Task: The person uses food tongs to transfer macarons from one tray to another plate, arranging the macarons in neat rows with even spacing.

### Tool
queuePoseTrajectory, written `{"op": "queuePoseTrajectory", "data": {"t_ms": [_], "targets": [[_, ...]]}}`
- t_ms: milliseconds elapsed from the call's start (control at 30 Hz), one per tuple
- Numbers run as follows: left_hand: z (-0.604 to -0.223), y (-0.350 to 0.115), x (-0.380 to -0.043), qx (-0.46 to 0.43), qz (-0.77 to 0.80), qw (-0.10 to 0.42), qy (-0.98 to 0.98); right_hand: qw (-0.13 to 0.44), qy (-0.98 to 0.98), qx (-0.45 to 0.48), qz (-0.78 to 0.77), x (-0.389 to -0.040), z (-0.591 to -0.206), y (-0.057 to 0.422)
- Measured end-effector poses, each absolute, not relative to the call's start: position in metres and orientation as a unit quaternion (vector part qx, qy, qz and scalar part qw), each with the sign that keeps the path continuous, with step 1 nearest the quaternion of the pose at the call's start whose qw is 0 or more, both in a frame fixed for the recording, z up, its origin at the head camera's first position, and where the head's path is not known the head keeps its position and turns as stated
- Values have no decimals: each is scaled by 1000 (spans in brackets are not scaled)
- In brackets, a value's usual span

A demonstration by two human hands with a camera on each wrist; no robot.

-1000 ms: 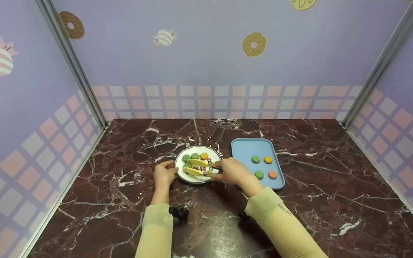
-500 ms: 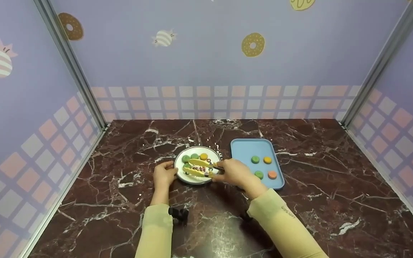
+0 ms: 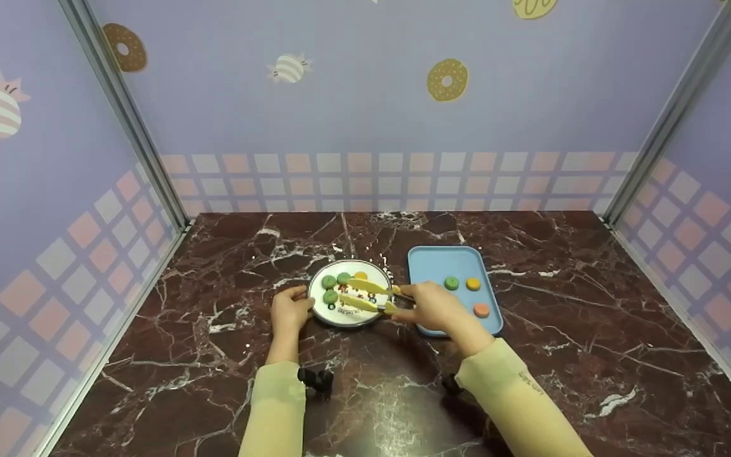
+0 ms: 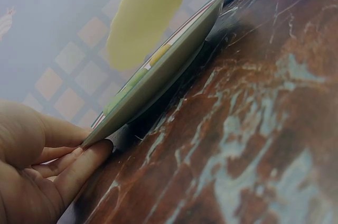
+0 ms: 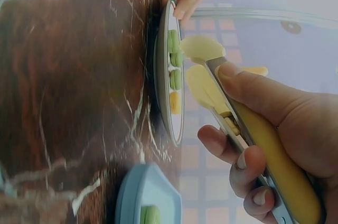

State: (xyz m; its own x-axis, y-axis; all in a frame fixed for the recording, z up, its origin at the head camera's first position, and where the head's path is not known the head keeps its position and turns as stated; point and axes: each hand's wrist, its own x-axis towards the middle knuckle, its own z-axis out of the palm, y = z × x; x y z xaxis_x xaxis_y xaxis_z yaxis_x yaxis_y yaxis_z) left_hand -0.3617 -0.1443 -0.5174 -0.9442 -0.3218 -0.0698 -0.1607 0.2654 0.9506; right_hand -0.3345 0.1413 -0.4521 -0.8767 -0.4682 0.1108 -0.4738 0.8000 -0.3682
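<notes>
The left hand [image 3: 290, 311] pinches the near-left rim of a round white plate [image 3: 376, 270], with fingers above and below the edge; the plate rests on a dark red marbled table [image 3: 175, 387]; the right hand [image 3: 436, 308] grips a pair of yellow tongs [image 3: 367, 286], thumb on one arm and fingers curled on the other; the tongs' broad tips stand apart, above the right part of the plate and clear of its surface in the right wrist view.

On the plate, towards its left and far side, lie three green cookies [image 3: 329, 282] and a yellow cookie [image 3: 360, 277], the yellow one partly hidden by a tong tip; small printed figures show on the white surface.

Just right of the plate lies a blue tray [image 3: 440, 259]; a green cookie [image 3: 451, 283] and an orange cookie [image 3: 473, 284] sit side by side in it, with a pink cookie [image 3: 481, 310] nearer the person; the right hand covers part of its near-left side.

Both arms wear pale yellow sleeves [image 3: 278, 403]; behind the table stands a lilac wall [image 3: 365, 120] printed with doughnuts, sweets and checks.
</notes>
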Motion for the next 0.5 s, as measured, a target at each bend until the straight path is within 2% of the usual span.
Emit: {"op": "queuePoseTrajectory", "data": {"t_ms": [500], "targets": [[-517,-144,-362,157,-586,70,-792,19,-958,217,186,-326,-446,178]]}}
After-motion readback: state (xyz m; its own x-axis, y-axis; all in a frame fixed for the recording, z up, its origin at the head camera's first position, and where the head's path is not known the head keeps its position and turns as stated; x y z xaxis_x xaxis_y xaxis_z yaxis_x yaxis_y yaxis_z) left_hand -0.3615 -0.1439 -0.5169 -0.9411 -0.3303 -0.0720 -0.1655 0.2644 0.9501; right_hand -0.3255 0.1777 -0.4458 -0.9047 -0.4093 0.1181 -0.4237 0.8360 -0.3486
